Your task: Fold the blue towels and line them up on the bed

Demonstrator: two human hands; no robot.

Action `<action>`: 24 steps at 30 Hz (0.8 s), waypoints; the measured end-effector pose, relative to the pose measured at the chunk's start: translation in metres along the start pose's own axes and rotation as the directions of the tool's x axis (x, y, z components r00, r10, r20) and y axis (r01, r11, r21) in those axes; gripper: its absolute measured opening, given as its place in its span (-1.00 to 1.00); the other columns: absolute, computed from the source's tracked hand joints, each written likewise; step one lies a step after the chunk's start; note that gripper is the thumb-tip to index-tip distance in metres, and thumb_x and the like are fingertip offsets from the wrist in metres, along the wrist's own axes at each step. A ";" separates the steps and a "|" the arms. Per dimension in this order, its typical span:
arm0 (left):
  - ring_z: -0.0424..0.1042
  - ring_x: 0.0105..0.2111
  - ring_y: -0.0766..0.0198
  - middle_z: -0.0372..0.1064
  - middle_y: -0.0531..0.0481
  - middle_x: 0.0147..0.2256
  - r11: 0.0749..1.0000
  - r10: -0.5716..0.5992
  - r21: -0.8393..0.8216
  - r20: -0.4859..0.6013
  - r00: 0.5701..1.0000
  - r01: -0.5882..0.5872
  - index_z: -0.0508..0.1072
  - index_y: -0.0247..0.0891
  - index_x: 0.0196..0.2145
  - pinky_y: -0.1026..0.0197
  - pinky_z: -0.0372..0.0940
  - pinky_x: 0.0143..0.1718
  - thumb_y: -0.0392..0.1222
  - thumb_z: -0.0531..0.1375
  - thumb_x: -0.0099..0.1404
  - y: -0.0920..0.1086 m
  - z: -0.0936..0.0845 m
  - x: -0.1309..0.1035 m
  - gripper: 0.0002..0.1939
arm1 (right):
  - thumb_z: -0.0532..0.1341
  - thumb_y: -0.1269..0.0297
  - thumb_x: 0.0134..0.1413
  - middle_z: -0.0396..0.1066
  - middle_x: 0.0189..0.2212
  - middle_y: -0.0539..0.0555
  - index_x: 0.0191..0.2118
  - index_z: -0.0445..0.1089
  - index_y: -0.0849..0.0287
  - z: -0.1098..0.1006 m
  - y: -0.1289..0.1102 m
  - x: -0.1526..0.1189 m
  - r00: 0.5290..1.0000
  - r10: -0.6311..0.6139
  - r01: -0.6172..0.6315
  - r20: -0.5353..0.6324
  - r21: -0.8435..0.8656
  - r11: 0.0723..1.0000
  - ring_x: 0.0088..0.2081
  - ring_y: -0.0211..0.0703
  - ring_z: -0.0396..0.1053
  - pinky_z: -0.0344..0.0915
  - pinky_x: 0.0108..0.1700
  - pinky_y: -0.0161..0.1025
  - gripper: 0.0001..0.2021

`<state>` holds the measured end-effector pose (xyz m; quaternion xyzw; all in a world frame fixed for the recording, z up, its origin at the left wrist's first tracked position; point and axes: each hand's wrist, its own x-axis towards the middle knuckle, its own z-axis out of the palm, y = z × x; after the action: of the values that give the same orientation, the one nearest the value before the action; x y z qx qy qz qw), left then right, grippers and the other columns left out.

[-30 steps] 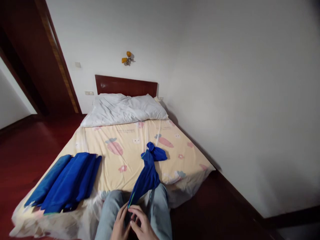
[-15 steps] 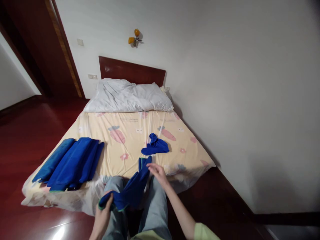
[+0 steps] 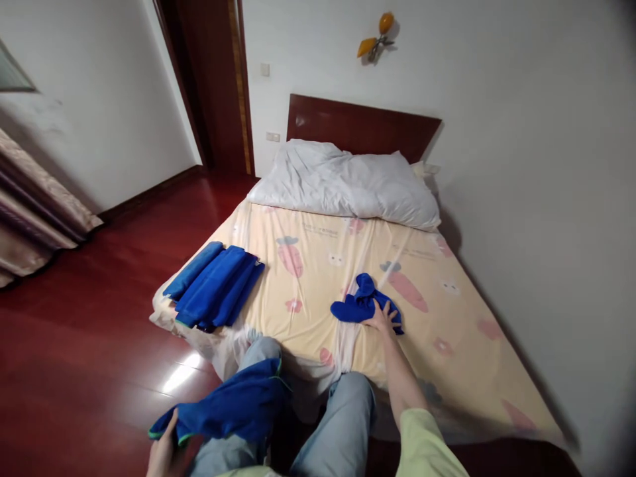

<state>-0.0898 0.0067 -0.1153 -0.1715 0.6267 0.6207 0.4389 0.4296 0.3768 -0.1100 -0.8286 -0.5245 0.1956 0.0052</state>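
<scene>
A blue cloth with green edging (image 3: 233,404) lies across my left thigh, and my left hand (image 3: 165,444) grips its left end. My right hand (image 3: 383,319), fingers spread, rests on a crumpled blue cloth bundle (image 3: 355,308) on the bed (image 3: 318,285). Whether the fingers pinch the bundle is hard to see, but they look apart. At the bed's left front corner lie several folded blue cloths (image 3: 213,285) side by side.
A white quilt (image 3: 342,179) lies at the head of the bed, before a dark red headboard (image 3: 358,126). A wall lamp (image 3: 376,43) hangs above. Curtains (image 3: 34,205) hang at the far left, over a red floor (image 3: 89,318).
The view has turned left. My right hand has left the green-edged cloth and moved onto the crumpled bundle. My left hand has drawn the cloth leftward over my thigh.
</scene>
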 end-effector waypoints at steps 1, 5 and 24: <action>0.51 -0.50 0.17 0.54 0.01 -0.42 1.000 -0.027 0.005 -0.007 1.000 0.027 0.47 -0.26 -0.27 0.18 0.47 -0.45 -0.20 0.39 0.07 -0.009 -0.005 0.005 -0.73 | 0.48 0.06 -0.19 -0.38 0.51 0.27 0.43 0.03 -0.19 0.000 0.003 0.009 1.000 0.004 -0.004 -0.016 0.013 1.000 0.45 0.56 -0.26 0.01 0.22 0.53 0.03; 0.55 -0.45 0.16 0.53 0.02 -0.43 0.999 -0.041 0.030 -0.025 0.999 0.041 0.49 -0.24 -0.26 0.21 0.49 -0.38 -0.23 0.41 0.06 -0.025 -0.009 0.020 -0.73 | 0.27 0.23 0.09 0.20 0.31 0.34 0.32 0.29 0.09 -0.011 0.023 0.036 0.991 -0.065 0.074 -0.120 0.073 0.995 0.28 0.26 0.26 0.25 0.21 0.10 -0.36; 0.57 -0.39 0.22 0.58 0.05 -0.34 0.960 0.206 0.146 0.216 0.954 -0.240 0.55 -0.24 -0.30 0.28 0.53 -0.33 -0.26 0.47 -0.05 0.026 0.021 -0.025 -0.69 | 0.16 0.26 0.18 0.26 0.28 0.39 0.23 0.32 0.27 -0.015 0.072 -0.029 0.851 -0.280 0.393 -0.445 0.185 0.901 0.31 0.17 0.20 0.15 0.34 0.12 -0.49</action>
<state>-0.0883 0.0228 -0.0767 0.0015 0.6460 0.6244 0.4391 0.4858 0.3220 -0.1017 -0.7365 -0.6183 0.0837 0.2614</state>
